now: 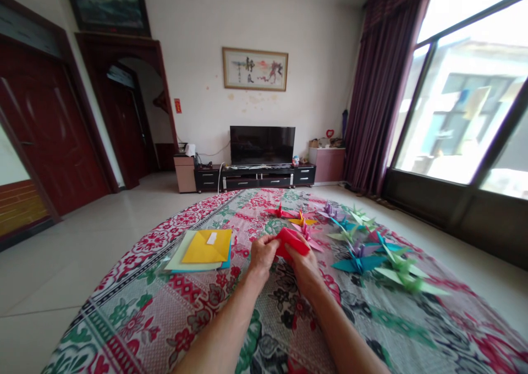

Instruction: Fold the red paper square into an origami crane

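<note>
A folded piece of red paper (pixel 291 241) is held between both my hands above a table covered with a floral cloth (pixel 165 308). My left hand (pixel 262 254) pinches its left edge with closed fingers. My right hand (pixel 304 259) grips the paper from below on the right. Several finished paper cranes lie beyond and to the right: a red crane (pixel 279 212), a yellow crane (pixel 302 220), a pink crane (pixel 308 235), a purple crane (pixel 330 210), a blue crane (pixel 358 263) and green cranes (pixel 402 272).
A stack of coloured paper sheets, yellow on top (pixel 206 247), lies left of my hands. Across the tiled floor stand a TV (pixel 262 144) on a low dark cabinet, dark red doors at left, and a large window with purple curtains at right.
</note>
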A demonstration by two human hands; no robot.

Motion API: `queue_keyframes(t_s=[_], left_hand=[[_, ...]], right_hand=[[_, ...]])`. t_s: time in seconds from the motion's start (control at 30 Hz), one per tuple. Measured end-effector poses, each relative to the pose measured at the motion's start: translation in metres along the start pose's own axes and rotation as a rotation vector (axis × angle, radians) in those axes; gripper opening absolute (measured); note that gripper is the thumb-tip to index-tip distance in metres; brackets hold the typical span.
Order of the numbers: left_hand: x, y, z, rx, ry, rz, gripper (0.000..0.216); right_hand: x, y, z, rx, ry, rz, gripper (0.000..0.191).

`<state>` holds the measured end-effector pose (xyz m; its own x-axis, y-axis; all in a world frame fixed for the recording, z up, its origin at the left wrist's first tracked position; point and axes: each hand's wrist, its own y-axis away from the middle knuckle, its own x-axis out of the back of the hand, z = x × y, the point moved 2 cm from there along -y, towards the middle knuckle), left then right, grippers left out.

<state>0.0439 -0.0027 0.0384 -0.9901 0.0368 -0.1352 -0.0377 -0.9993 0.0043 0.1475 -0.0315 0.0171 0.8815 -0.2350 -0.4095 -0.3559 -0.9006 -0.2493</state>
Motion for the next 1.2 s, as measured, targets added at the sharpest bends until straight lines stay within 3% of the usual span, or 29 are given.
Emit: queue_keyframes(t_s=[0.17, 0.43, 0.63, 0.93, 1.07, 1.2], left_hand=[[-0.003, 0.004, 0.000, 0.067, -0.082, -0.068, 0.012], [0.003, 0.004, 0.005, 0.111, -0.399, -0.239, 0.012], [-0.001, 0.006, 0.003, 0.151, -0.397, -0.182, 0.011], [-0.003, 0.003, -0.003, 0.049, -0.432, -0.173, 0.024], [-0.004, 0.001, -0.008, 0.009, -0.440, -0.176, 0.027], [-0.005, 0.003, -0.010, -0.072, -0.468, -0.230, 0.026]], right_hand=[[-0.001, 0.000, -0.005, -0.007, -0.054, -0.017, 0.035], [0.008, -0.006, 0.005, -0.047, -0.033, 0.069, 0.031], [0.006, -0.003, 0.006, -0.134, -0.117, -0.025, 0.025], [-0.003, 0.004, -0.003, -0.196, -0.147, -0.191, 0.019], [-0.005, 0.004, -0.003, -0.218, -0.188, -0.195, 0.016], [-0.003, 0.001, -0.002, -0.230, -0.196, -0.099, 0.019]])
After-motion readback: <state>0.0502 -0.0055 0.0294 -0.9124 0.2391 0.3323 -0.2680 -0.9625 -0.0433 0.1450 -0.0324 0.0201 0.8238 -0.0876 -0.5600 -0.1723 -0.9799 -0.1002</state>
